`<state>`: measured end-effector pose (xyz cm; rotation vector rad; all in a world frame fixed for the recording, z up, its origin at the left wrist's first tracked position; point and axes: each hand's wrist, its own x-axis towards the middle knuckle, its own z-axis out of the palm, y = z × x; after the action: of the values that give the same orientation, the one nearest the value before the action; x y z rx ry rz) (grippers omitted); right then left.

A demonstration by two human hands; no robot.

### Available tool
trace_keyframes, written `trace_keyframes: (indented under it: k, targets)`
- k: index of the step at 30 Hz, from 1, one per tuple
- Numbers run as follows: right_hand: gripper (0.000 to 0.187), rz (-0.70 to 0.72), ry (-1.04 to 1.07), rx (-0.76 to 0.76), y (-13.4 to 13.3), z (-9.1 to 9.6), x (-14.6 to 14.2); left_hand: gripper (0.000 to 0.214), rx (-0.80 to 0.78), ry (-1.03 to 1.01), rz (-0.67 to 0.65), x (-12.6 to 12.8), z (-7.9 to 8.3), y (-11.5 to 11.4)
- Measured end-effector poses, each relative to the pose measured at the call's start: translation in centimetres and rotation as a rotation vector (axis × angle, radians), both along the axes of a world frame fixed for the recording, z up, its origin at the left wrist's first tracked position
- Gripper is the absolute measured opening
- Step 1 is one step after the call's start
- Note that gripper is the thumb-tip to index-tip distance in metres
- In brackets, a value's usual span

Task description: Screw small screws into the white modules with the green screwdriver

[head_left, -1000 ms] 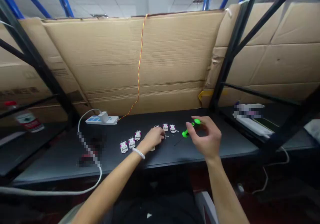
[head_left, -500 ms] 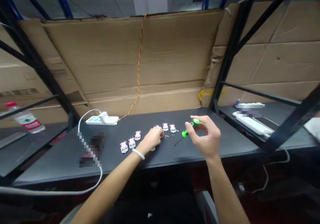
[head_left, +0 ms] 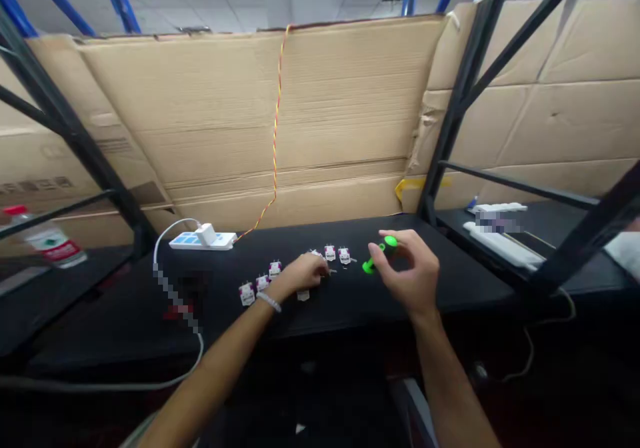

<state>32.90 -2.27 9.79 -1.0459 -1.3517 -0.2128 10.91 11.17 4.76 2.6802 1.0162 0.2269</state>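
My right hand (head_left: 411,271) is just right of the frame's centre, its fingers (head_left: 405,240) closed round the green screwdriver (head_left: 379,255). The handle's long axis is slanted: the rounded cap sits up and to the right under my fingertips, and the collar end points down and to the left, toward the row of parts. The dark blade is lost against the black table (head_left: 465,285), so I cannot tell where its tip is. The tool is held at the left side of my hand, above the table top.

My left hand (head_left: 300,273) lies knuckles up on the table a little left of centre, near the screwdriver's lower end but apart from it. Its fingers are curled down over something small, and I cannot tell whether they grip it. Small white parts (head_left: 261,283) run in a slanted line left of that hand, two more (head_left: 337,255) stand just beyond its fingertips, and one (head_left: 303,295) lies beside the wrist.

The cardboard wall (head_left: 340,121) closes off the far edge, and a black frame post (head_left: 440,168) rises at the table's far right corner. Bare table lies right of my right hand up to that post, and the near edge crosses just below both wrists. A power strip (head_left: 197,239) sits at the far left of the table
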Motion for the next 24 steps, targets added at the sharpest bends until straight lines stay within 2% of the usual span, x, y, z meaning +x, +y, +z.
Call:
trace_keyframes:
  k: [15,20,24]
  targets:
    - [0.020,0.010,-0.013,0.000,0.1,-0.1,-0.1,0.040,0.040,-0.097,0.034,0.2,-0.7,-0.4]
    - [0.018,0.014,-0.032,0.018,0.1,-0.1,0.0,0.043,0.065,-0.249,0.046,-1.1,0.2,-1.2]
    - [0.017,0.030,-0.029,0.025,0.0,0.0,-0.2,0.040,0.014,-0.473,0.063,-2.4,0.9,-2.3]
